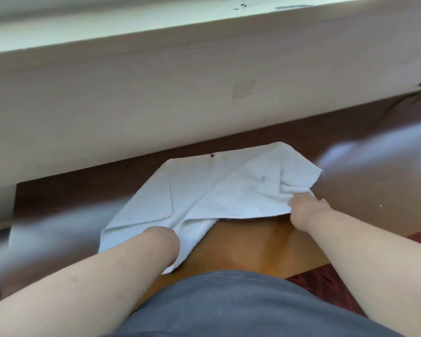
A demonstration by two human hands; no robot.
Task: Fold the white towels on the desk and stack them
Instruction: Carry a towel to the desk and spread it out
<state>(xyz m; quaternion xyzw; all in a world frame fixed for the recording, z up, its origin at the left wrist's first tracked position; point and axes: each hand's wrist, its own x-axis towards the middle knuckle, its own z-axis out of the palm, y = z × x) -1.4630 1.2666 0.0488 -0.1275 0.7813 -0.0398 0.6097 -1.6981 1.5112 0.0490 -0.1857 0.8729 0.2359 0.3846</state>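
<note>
One white towel [204,190] lies on the brown desk [253,244] in the middle of the view, partly folded, with a flap turned over along its left side. My right hand [306,210] pinches the towel's near right corner, where the cloth bunches and lifts off the desk. My left hand [165,237] reaches under the towel's near left edge; its fingers are hidden by the cloth, which wraps over them. A small dark spot sits at the towel's far edge.
A pale wall panel [155,98] runs along the desk's far side, with a window sill above it. Dark red patterned carpet [326,278] shows past the desk's near right edge. My grey clothing fills the bottom of the view.
</note>
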